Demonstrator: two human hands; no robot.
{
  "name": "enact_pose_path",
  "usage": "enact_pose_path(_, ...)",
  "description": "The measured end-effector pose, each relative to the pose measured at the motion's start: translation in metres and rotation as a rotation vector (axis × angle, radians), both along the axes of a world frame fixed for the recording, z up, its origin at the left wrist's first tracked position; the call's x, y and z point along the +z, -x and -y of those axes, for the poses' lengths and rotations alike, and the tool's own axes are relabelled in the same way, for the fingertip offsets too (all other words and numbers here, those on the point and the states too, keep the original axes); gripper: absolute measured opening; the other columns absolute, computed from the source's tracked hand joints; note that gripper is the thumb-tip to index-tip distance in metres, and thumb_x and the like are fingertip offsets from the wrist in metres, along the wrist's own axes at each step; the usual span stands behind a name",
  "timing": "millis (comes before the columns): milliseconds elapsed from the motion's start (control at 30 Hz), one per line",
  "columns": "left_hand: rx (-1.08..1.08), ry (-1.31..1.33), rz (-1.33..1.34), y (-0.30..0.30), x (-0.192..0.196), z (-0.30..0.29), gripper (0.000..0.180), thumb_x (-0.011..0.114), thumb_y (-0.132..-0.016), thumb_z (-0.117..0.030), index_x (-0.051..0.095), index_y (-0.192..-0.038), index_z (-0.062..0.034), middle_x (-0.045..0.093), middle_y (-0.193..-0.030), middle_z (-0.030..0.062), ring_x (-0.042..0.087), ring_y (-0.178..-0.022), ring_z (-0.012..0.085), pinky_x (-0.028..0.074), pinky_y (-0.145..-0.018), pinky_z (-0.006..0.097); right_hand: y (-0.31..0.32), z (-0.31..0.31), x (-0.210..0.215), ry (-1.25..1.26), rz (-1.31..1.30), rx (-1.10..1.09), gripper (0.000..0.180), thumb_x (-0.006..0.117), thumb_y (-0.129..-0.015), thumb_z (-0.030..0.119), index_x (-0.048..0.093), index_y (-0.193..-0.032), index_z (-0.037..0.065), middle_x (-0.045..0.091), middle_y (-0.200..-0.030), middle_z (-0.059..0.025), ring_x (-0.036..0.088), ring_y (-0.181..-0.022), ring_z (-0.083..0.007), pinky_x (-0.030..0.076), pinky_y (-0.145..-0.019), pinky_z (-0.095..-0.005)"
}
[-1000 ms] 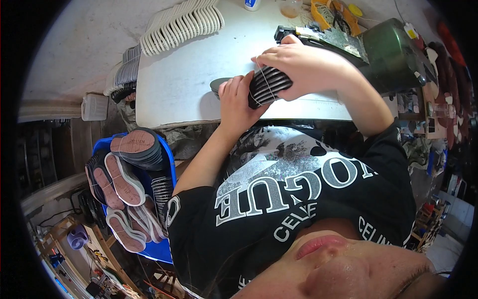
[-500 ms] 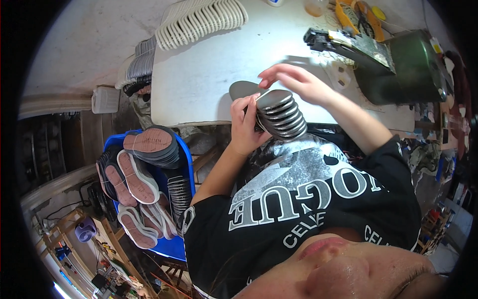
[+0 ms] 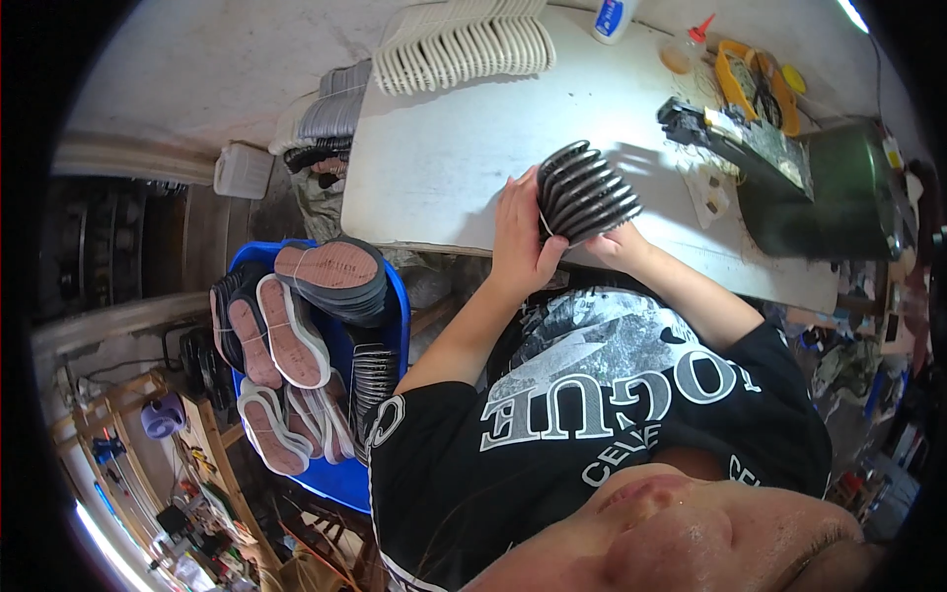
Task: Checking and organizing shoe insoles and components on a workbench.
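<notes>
The dark bundle [image 3: 589,192] is held up in both hands, above the white table [image 3: 424,187] near its front edge, between the person's torso and the middle of the top. The left hand [image 3: 523,232] grips its left end, fingers laid along the side and thumb at the lower corner. The right hand [image 3: 619,245] supports it from below on the right; its fingers are mostly hidden, so I cannot tell how tightly they close.

Open room lies left of the bundle, across the tabletop to its rounded left corner, and behind it toward the cream row [image 3: 464,57]. On the right, a black metal arm [image 3: 735,143] and a green rounded casing [image 3: 814,202] limit movement.

The bundle has glossy, curved layers fanned like ribs, with a thin pale band at its lower left. The cream row is matte and ribbed; the grey stack [image 3: 335,104] sits beside it. A smooth blue plastic bin [image 3: 402,296] holds bundled soles [image 3: 330,264] with pinkish-brown faces.

Counts: 1 dark bundle, about 8 layers; 1 bin, at least 4 sole faces; 1 yellow basket [image 3: 727,74]; 2 bottles [image 3: 610,20], 1 red-tipped.
</notes>
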State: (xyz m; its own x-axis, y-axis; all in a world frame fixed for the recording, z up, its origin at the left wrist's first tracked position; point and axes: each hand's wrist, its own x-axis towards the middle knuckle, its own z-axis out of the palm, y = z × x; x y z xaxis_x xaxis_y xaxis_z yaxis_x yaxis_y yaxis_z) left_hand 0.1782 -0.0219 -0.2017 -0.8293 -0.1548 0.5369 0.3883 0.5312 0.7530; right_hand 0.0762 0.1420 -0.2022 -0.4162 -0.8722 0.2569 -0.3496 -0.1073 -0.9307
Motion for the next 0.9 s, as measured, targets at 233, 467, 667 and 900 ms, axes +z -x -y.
enact_pose_path(233,0.193,0.113,0.034,-0.010,0.025,-0.017,0.117,0.078,-0.062,-0.058,0.024,-0.143,0.0064,0.042,-0.136,0.0249,0.040,-0.127,0.0414,0.023,-0.108,0.058,-0.009,0.010,-0.004,0.187,0.172,-0.049,0.076,0.058,-0.086,0.060,0.048,-0.126,-0.004,0.055,-0.124,-0.0131,0.053,-0.116,-0.0227,0.044,-0.096,-0.0367)
enact_pose_path(467,0.357,-0.046,0.116,-0.079,-0.001,-0.011,0.094,0.085,-0.060,-0.041,0.039,-0.132,-0.0015,0.050,-0.124,0.0193,0.047,-0.114,0.0380,0.037,-0.099,0.048,-0.027,0.011,0.050,-0.181,-0.240,0.111,0.078,0.065,-0.086,0.040,0.030,-0.146,0.003,0.044,-0.141,-0.0195,0.039,-0.131,-0.0347,0.026,-0.110,-0.0420)
enact_pose_path(667,0.707,0.334,0.263,-0.205,-0.045,0.009,0.086,0.085,-0.061,-0.033,0.042,-0.130,-0.0023,0.049,-0.124,0.0195,0.044,-0.121,0.0383,0.033,-0.107,0.048,-0.019,0.004,0.039,-0.315,-0.305,0.288,0.066,0.066,-0.086,0.030,0.041,-0.142,0.007,0.049,-0.139,-0.0157,0.047,-0.127,-0.0279,0.030,-0.108,-0.0420)
enact_pose_path(900,0.789,0.202,0.902,-0.286,-0.160,-0.024,0.079,0.077,-0.068,-0.021,0.037,-0.134,-0.0026,0.047,-0.129,0.0199,0.042,-0.125,0.0391,0.035,-0.105,0.052,-0.024,-0.023,0.014,-0.397,0.033,0.207,0.040,0.058,-0.092,0.012,0.051,-0.129,-0.001,0.063,-0.120,-0.0129,0.058,-0.114,-0.0195,0.042,-0.100,-0.0319)
